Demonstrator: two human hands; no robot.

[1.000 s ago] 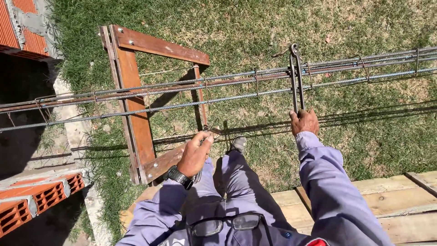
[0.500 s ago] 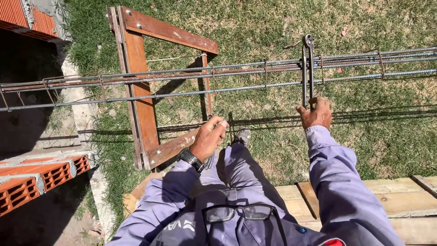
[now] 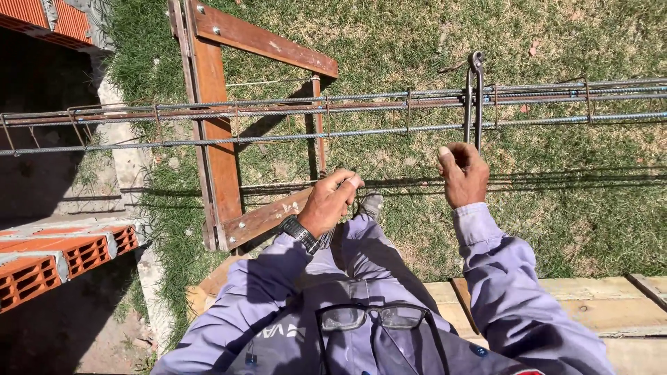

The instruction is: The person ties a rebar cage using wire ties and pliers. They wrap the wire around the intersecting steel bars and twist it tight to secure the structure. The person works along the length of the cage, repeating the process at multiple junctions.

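Your right hand (image 3: 462,173), just right of centre, is clamped on the handles of the pincers (image 3: 475,97) whose head bites the rebar cage (image 3: 361,114) crossing the upper frame, while your left hand (image 3: 332,201) pinches thin wire near centre.

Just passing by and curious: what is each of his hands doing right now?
Left hand: closed, fingers pinched together; what it grips cannot be told.
Right hand: closed around the handles of the metal pincers at the rebar cage.
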